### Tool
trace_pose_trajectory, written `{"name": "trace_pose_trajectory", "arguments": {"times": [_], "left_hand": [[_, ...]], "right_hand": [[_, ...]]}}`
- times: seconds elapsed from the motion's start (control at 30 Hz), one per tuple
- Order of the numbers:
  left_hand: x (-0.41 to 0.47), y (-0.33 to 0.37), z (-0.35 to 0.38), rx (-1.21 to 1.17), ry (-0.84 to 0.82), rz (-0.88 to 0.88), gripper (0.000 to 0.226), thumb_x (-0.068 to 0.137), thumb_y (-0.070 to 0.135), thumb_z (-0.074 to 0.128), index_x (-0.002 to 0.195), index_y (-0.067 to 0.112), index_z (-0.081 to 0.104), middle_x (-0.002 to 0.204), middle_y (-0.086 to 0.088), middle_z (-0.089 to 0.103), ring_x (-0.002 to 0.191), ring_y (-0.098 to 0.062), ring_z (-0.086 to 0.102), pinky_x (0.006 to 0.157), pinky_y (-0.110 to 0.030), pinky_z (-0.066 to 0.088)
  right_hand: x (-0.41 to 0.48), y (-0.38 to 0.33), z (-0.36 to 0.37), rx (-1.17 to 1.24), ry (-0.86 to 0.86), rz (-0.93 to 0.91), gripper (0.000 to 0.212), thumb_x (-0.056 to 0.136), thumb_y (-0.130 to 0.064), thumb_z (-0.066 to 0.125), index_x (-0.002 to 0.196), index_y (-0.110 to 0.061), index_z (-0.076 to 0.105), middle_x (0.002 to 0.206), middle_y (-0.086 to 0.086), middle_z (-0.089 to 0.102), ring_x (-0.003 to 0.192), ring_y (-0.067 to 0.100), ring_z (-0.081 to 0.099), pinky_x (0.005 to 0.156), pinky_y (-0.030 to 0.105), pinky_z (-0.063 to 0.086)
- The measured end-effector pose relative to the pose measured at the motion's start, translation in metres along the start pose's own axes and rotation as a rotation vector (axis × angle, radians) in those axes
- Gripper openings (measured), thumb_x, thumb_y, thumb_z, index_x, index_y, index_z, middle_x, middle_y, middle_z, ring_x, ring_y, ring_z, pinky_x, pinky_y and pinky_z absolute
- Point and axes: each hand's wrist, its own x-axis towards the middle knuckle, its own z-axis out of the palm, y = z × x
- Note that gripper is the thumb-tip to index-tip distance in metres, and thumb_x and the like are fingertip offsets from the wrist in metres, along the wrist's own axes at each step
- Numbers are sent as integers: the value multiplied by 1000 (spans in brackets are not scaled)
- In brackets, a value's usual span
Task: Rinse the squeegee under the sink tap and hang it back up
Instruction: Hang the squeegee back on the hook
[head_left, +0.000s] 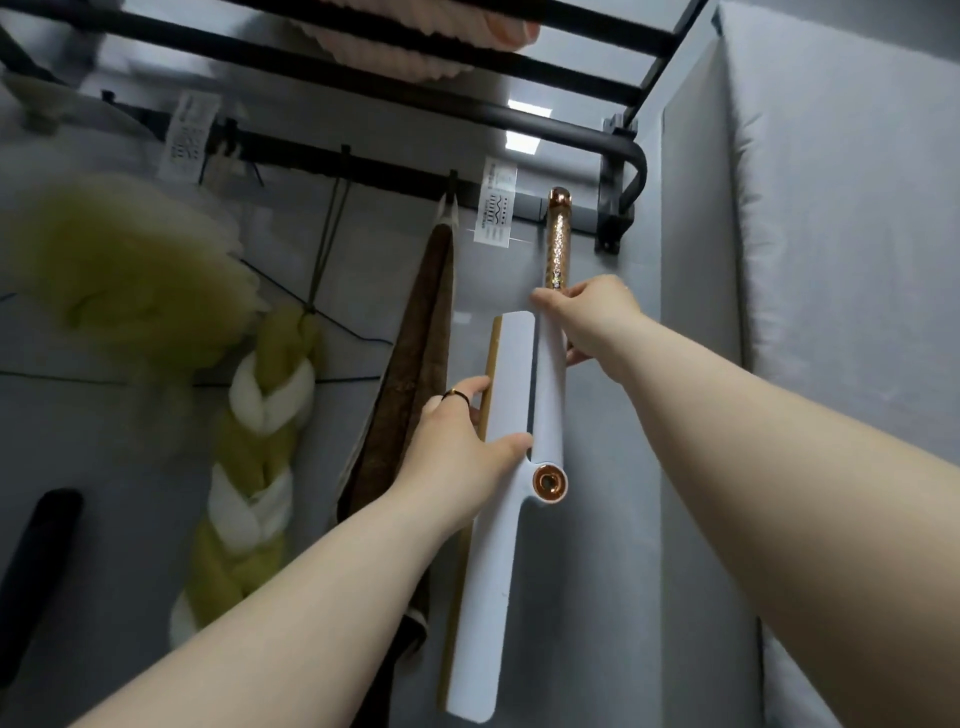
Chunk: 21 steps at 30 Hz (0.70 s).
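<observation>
White squeegee (506, 415) upright near black rail (395, 176), possibly hooked. Right hand (592, 317) fingers wrapped round its handle; left hand (462, 441) pinches the blade head.

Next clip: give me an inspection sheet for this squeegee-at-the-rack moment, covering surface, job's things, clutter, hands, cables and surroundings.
Surface: grey wall behind the rack; no sink or tap in view.
Job's things: squeegee, white blade folded alongside its handle, glittery copper handle end up at the black rail.
Clutter: brown towel, yellow-white braided duster, two labels hanging from the rail.
Hands: left hand grips the blade; right hand grips the handle.
Cables: thin dark cords beside the duster.
Surroundings: black rack bars overhead with a pink towel.
</observation>
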Motion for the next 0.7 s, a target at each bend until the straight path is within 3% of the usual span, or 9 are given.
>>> {"name": "trace_pose_trajectory", "arguments": {"times": [0.13, 0.3, 0.4, 0.53, 0.63, 0.7], "left_hand": [[0, -1, 2, -13, 10, 12, 63, 81, 29, 64, 137, 26, 35, 116, 3, 40, 94, -14, 47, 79, -25, 38], [5, 1, 4, -39, -5, 18, 60, 82, 30, 63, 135, 25, 37, 131, -3, 44, 96, -14, 47, 79, -25, 39], [4, 1, 9, -34, -41, 8, 61, 82, 31, 62, 136, 25, 36, 134, -3, 43, 96, -11, 43, 81, -23, 36], [4, -7, 9, -25, -45, -11, 60, 82, 29, 62, 136, 26, 35, 137, -4, 41, 97, -11, 42, 83, -24, 36], [1, -17, 9, 37, -53, -13, 64, 82, 24, 63, 137, 28, 31, 139, -4, 40, 99, -13, 46, 86, -25, 39], [-3, -23, 11, 42, -67, -26, 66, 82, 22, 63, 138, 29, 29, 139, -4, 41, 108, -19, 51, 90, -26, 40]], "right_hand": [[3, -2, 0, -19, -5, -20, 34, 89, -28, 55, 104, 3, 61, 76, 10, 56, 53, 20, 51, 54, 30, 51], [8, -2, -2, -50, 25, -17, 37, 89, -27, 55, 108, 5, 59, 90, 14, 55, 69, 28, 55, 56, 35, 52], [11, 1, 0, -98, 2, -2, 37, 89, -28, 55, 108, 4, 58, 89, 15, 55, 77, 32, 59, 71, 42, 54], [12, 10, 11, -162, 46, -17, 28, 88, -30, 56, 95, -3, 59, 87, 14, 52, 87, 35, 60, 61, 33, 46], [9, 17, 19, -128, 17, 17, 36, 89, -28, 54, 109, 1, 60, 91, 15, 55, 100, 39, 61, 86, 42, 52], [5, 20, 21, -127, 10, 10, 36, 92, -27, 50, 113, 0, 58, 99, 19, 60, 104, 39, 59, 90, 45, 51]]}}
